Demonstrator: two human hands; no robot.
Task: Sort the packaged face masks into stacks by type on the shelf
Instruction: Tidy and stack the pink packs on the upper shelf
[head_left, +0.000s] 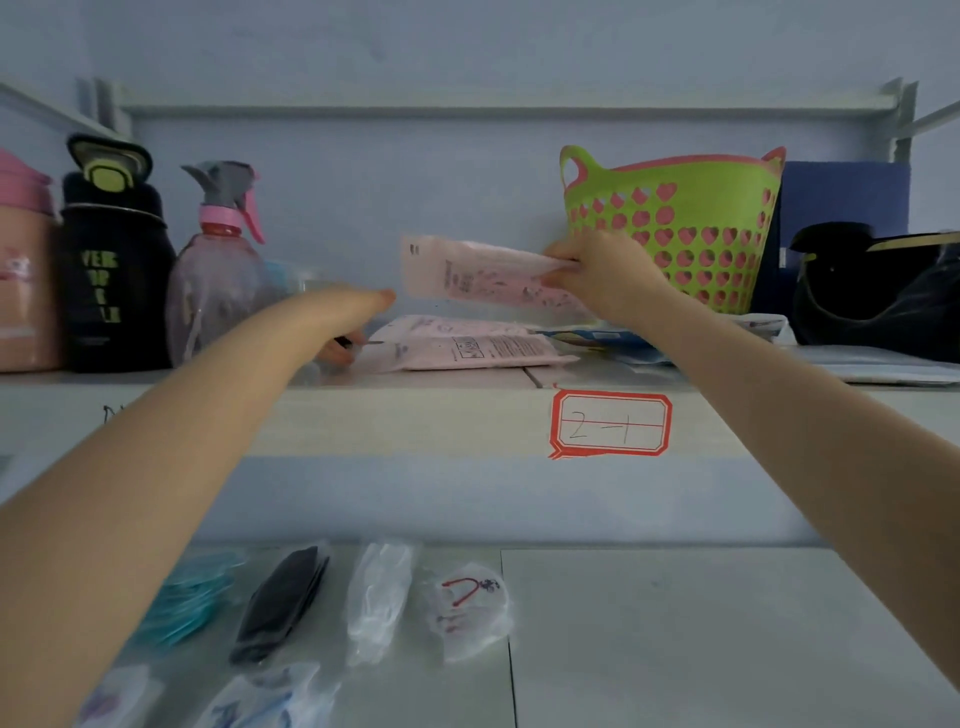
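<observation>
- Right hand (597, 275): fingers pinch the right end of a pink mask packet (467, 273), held in the air with its long axis running left–right along the shelf (363, 415).
- Pink stack (467, 345): lies flat on the shelf directly below the packet and is similarly aligned; blue packets (608, 340) lie just to its right.
- Left hand (343, 322): at the stack's left edge and the nearer hand to it; its fingers are largely hidden, so the grip cannot be told.

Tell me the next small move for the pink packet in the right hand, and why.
Probably lower it onto the pink stack on the shelf. The right hand pinches the pink packet just above that stack of matching pink packets, and the left hand is at the stack's left edge, seemingly steadying it.
</observation>
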